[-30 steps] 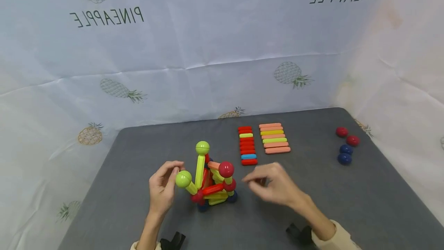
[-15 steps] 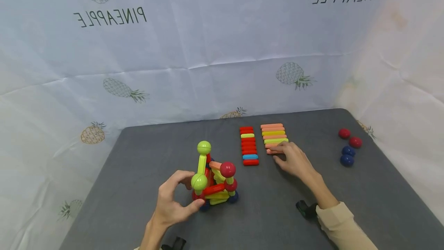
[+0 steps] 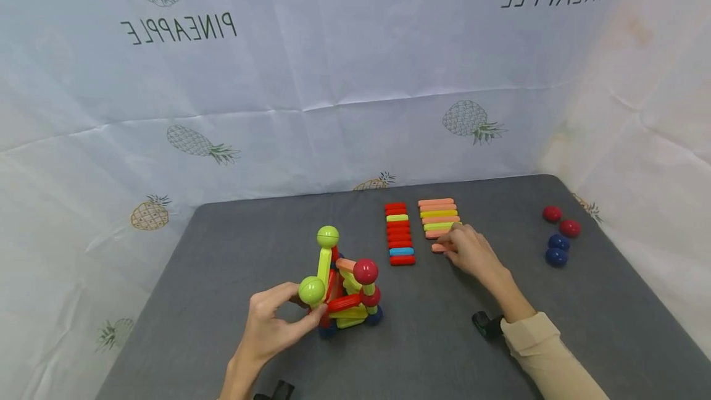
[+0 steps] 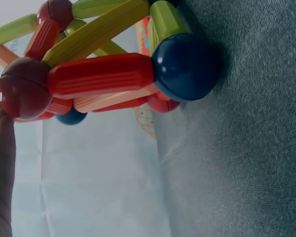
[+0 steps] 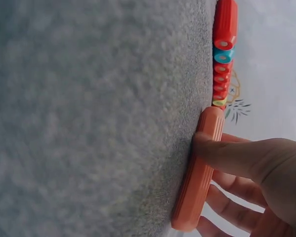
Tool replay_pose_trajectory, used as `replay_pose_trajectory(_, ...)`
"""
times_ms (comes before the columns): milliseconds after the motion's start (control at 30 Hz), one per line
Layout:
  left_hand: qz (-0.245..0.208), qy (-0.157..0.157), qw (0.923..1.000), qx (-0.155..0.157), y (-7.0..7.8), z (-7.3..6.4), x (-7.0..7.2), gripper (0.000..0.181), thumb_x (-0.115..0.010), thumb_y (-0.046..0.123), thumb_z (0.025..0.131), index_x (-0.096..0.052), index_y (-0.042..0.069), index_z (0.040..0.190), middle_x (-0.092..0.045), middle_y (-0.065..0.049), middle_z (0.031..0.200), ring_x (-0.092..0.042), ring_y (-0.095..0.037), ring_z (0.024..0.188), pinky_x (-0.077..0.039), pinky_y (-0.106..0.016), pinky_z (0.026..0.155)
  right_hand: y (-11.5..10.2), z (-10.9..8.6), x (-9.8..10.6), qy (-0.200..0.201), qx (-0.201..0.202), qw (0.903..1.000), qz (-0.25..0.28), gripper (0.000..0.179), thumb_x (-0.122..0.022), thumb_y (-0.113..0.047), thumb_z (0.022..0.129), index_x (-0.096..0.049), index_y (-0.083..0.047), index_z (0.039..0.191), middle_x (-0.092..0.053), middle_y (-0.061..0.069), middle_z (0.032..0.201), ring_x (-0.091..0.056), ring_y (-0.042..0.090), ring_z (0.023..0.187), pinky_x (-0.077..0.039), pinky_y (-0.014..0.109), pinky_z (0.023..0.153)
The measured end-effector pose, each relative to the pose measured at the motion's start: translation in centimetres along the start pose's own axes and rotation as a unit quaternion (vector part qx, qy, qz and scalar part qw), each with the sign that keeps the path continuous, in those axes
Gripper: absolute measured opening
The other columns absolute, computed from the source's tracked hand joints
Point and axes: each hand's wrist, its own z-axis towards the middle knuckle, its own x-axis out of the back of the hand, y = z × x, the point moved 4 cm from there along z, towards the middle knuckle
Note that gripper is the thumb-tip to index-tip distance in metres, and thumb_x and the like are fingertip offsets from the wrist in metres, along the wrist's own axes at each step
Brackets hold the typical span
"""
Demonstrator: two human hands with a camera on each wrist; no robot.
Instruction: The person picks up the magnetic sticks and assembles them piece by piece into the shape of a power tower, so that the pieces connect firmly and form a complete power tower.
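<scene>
Right wrist: orange stick (image 5: 197, 182) between fingers (image 5: 234, 210)

Curtain (image 3: 333, 48): bright, diffuse light; bluish centre, creamier right side.
Tabletop (image 3: 239, 252): evenly lit in head view; close-up weave blurred, grainy in right wrist view, darker upper left.
Top red ball (image 3: 365, 271): small glossy highlight.
Blue ball (image 4: 187, 66): pale glints, soft shadow beside it.
Left hand (image 4: 0, 173): dim, soft at frame edge.
Orange rod (image 5: 192, 197): clearer, shadow alongside.
</scene>
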Motion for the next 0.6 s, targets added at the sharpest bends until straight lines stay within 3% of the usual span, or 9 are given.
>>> replay_pose_trajectory(100, -0.001, -0.013, 0.9998, 0.017, -0.1, -0.1, 0.1, 0.026, -0.09, 0.008, 0.076, -0.073, 0.015, 0.094, -0.072, 0.0, 0.079, -0.067, -0.007, 0.065, -0.057, -0.017, 0.064, 0.0, 0.2, -0.2, -0.016, -0.007, 0.9999, 0.001, 0.021, -0.081, -0.002, 0.084, -0.08, -0.002, 0.105, -0.075, 0.013, 0.096, -0.06, 0.02, 0.072, -0.051, 0.03, 0.057)
replay_pose_trajectory(200, -0.001, -0.017, 0.9993, 0.032, -0.2, -0.3, 0.1, 0.03, -0.091, 0.005, 0.073, -0.073, 0.015, 0.094, -0.073, 0.0, 0.08, -0.068, -0.005, 0.067, -0.057, -0.016, 0.065, -0.3, 0.3, 0.1, -0.004, -0.004, 0.9997, 0.023, 0.024, -0.081, -0.008, 0.086, -0.079, -0.003, 0.109, -0.078, 0.013, 0.097, -0.06, 0.017, 0.07, -0.053, 0.032, 0.059)
replay_pose_trajectory(300, -0.007, -0.012, 0.9992, 0.037, -0.2, -0.3, 0.2, 0.033, -0.092, 0.002, 0.07, -0.074, 0.015, 0.094, -0.074, -0.001, 0.079, -0.069, -0.004, 0.067, -0.058, -0.017, 0.065, -2.0, -0.1, 1.7, 0.054, 0.027, 0.9959, 0.067, 0.029, -0.081, -0.012, 0.086, -0.077, -0.003, 0.113, -0.077, 0.011, 0.096, -0.064, 0.018, 0.073, -0.057, 0.037, 0.065)
replay_pose_trajectory(367, -0.011, -0.01, 0.9992, 0.037, -0.1, -0.2, 0.3, 0.034, -0.092, 0.0, 0.068, -0.074, 0.014, 0.094, -0.074, -0.003, 0.079, -0.07, -0.003, 0.067, -0.058, -0.017, 0.065, -4.0, -0.7, 3.5, 0.111, 0.066, 0.9866, 0.099, 0.029, -0.083, -0.011, 0.084, -0.077, -0.004, 0.112, -0.077, 0.009, 0.095, -0.066, 0.017, 0.075, -0.059, 0.038, 0.069)
replay_pose_trajectory(467, -0.015, -0.01, 0.9991, 0.038, -0.1, -0.2, 0.3, 0.036, -0.091, -0.003, 0.067, -0.074, 0.013, 0.094, -0.075, -0.004, 0.078, -0.07, -0.004, 0.067, -0.058, -0.017, 0.066, -7.6, -2.3, 6.7, 0.197, 0.136, 0.9585, 0.155, 0.033, -0.085, -0.008, 0.081, -0.077, -0.005, 0.113, -0.077, 0.007, 0.097, -0.069, 0.015, 0.078, -0.061, 0.034, 0.07)
replay_pose_trajectory(600, -0.02, -0.009, 0.9991, 0.037, -0.1, -0.2, 0.3, 0.037, -0.091, -0.004, 0.066, -0.074, 0.012, 0.095, -0.075, -0.005, 0.079, -0.071, -0.005, 0.068, -0.059, -0.018, 0.065, -12.6, -4.9, 9.7, 0.262, 0.256, 0.903, 0.225, 0.026, -0.08, -0.019, 0.089, -0.077, -0.004, 0.111, -0.076, 0.006, 0.098, -0.069, 0.012, 0.079, -0.058, 0.021, 0.073)
